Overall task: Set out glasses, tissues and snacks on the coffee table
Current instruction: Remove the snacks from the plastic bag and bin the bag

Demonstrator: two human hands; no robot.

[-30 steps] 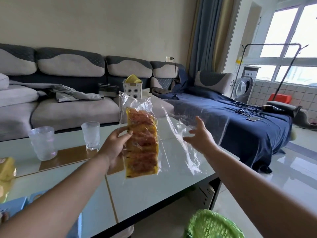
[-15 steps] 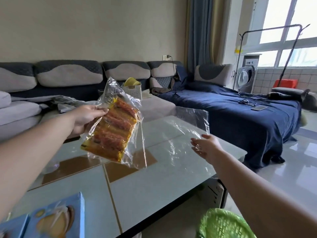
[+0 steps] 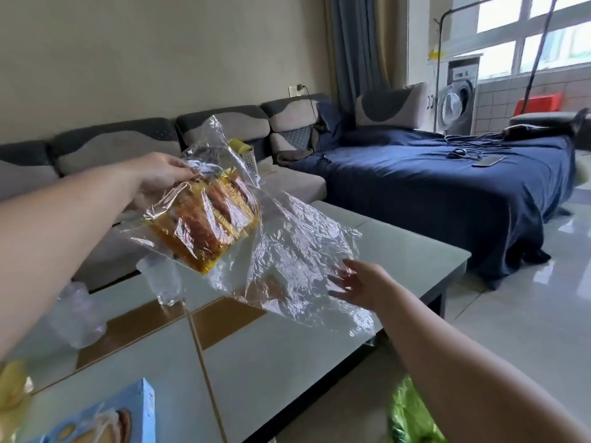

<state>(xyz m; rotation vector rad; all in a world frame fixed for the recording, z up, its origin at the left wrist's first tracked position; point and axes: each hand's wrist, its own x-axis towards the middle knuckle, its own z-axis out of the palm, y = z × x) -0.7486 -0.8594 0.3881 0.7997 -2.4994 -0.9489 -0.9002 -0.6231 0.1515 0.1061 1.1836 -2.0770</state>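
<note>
While the left hand [image 3: 163,175] grips the top of a crinkled clear plastic pack of orange-brown snack bars [image 3: 204,225], holding it tilted in the air above the pale glass-topped table [image 3: 287,362], the right hand [image 3: 361,284] has fingers spread open under a loose clear plastic sheet [image 3: 297,260] hanging off the pack. Two ribbed clear plastic cups [image 3: 163,279] stand on the table, the near one [image 3: 75,314] partly hidden by the left forearm. Blue cardboard box [image 3: 105,417] at the near edge, green mesh basket [image 3: 412,414] on the floor. Grey sofa [image 3: 121,145] behind.

Blue box [image 3: 105,417] cut off below — green basket [image 3: 412,414] blurred, perhaps plastic
</note>
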